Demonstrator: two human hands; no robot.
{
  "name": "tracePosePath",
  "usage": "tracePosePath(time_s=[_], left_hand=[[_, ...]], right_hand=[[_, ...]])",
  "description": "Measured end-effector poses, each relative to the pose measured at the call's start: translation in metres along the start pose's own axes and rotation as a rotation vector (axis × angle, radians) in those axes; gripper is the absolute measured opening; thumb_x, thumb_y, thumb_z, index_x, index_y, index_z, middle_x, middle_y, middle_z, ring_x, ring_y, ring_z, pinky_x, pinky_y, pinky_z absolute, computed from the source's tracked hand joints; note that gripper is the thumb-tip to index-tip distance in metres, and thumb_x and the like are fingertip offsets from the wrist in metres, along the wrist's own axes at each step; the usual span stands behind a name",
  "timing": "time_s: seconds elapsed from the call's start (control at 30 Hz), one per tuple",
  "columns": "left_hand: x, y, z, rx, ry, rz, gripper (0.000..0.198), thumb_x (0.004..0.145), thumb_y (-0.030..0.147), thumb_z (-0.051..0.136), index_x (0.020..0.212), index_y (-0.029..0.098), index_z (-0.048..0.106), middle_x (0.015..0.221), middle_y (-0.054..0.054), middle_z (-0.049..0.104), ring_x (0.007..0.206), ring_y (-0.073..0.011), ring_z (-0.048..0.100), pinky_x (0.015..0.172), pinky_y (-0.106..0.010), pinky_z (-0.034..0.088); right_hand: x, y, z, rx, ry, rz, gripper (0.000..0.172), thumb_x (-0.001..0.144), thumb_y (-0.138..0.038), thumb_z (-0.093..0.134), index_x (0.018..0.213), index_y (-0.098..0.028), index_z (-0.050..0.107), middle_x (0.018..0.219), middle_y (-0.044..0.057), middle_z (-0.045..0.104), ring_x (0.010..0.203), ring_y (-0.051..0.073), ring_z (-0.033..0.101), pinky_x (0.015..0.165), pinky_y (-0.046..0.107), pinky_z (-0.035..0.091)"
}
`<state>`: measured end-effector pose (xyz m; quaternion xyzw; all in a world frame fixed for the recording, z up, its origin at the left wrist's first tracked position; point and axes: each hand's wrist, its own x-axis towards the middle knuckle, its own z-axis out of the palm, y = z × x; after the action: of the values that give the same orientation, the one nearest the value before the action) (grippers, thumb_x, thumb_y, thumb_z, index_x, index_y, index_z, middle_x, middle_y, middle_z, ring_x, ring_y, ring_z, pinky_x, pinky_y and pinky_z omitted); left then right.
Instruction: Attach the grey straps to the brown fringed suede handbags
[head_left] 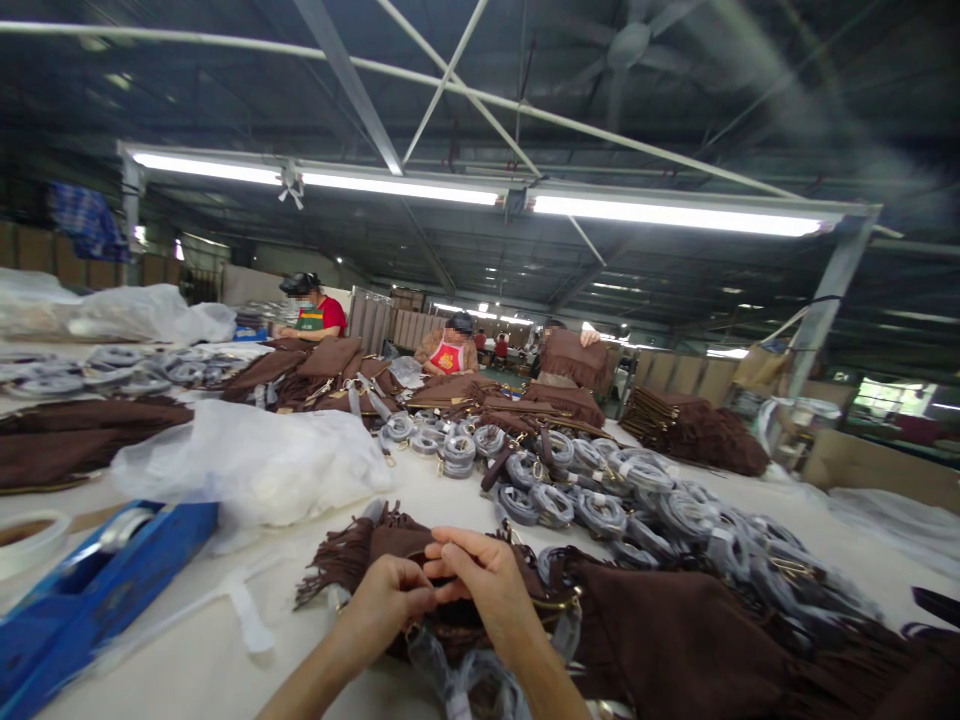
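Note:
Both my hands meet low in the middle over a brown fringed bag (379, 548) that lies on the white table (187, 660). My left hand (388, 600) is curled, its fingertips pinching the bag's dark top edge. My right hand (480, 578) is closed too, thumb and fingers pinching the same edge from the right. A plastic-wrapped strap (465, 685) lies just under my wrists, near a gold ring on the bag.
A blue tape dispenser (90, 590) sits at the left, with a tape roll (30, 540) beside it. A clear plastic bag (255, 460) lies behind. Several wrapped coiled straps (600, 505) spread right. Brown bag stacks (697, 425) and seated workers (450, 350) fill the far side.

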<state>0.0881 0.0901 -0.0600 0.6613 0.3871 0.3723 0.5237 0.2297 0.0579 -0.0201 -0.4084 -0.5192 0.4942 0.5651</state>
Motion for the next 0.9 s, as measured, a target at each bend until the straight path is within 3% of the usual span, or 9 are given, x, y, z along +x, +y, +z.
tracePosePath(time_s=[0.1, 0.23, 0.37, 0.57, 0.9], left_hand=[[-0.001, 0.002, -0.004, -0.014, -0.030, 0.001, 0.025, 0.061, 0.036, 0.066, 0.053, 0.013, 0.064, 0.042, 0.006, 0.043, 0.043, -0.0078, 0.033, 0.046, -0.023, 0.023], [-0.005, 0.011, -0.012, -0.086, 0.012, -0.044, 0.017, 0.058, 0.028, 0.062, 0.064, 0.013, 0.070, 0.050, 0.003, 0.057, 0.048, -0.0098, 0.046, 0.050, -0.022, 0.033], [-0.005, 0.017, -0.014, -0.183, 0.093, -0.023, 0.021, 0.057, 0.026, 0.062, 0.075, 0.015, 0.064, 0.058, 0.002, 0.065, 0.049, -0.0102, 0.052, 0.051, -0.022, 0.041], [-0.001, 0.012, -0.011, -0.220, 0.132, 0.111, 0.025, 0.064, 0.026, 0.059, 0.085, 0.020, 0.047, 0.054, 0.007, 0.062, 0.045, -0.0085, 0.049, 0.046, -0.019, 0.036], [-0.004, 0.014, -0.007, -0.180, 0.076, 0.163, 0.021, 0.065, 0.024, 0.055, 0.082, 0.021, 0.043, 0.051, 0.009, 0.056, 0.046, -0.0087, 0.046, 0.050, -0.021, 0.034]], right_hand=[[-0.001, 0.001, -0.001, 0.050, 0.024, 0.033, 0.053, 0.061, -0.050, 0.080, 0.096, -0.011, 0.070, 0.079, 0.010, 0.075, 0.067, 0.019, 0.070, 0.062, 0.029, 0.058], [0.001, 0.008, -0.010, 0.068, 0.031, 0.038, 0.044, 0.060, -0.047, 0.082, 0.083, -0.015, 0.063, 0.073, 0.007, 0.074, 0.062, 0.016, 0.070, 0.055, 0.024, 0.056], [0.004, 0.018, -0.020, 0.028, 0.000, 0.058, 0.040, 0.062, -0.047, 0.081, 0.076, -0.014, 0.065, 0.071, 0.006, 0.072, 0.058, 0.013, 0.066, 0.052, 0.021, 0.055], [0.007, 0.028, -0.019, -0.065, 0.011, -0.019, 0.045, 0.063, -0.056, 0.076, 0.076, -0.013, 0.071, 0.065, 0.002, 0.067, 0.051, 0.010, 0.058, 0.047, 0.020, 0.053], [0.005, 0.036, -0.007, -0.099, -0.056, -0.022, 0.044, 0.066, -0.057, 0.074, 0.076, -0.013, 0.074, 0.059, 0.001, 0.065, 0.051, 0.011, 0.058, 0.048, 0.021, 0.051]])
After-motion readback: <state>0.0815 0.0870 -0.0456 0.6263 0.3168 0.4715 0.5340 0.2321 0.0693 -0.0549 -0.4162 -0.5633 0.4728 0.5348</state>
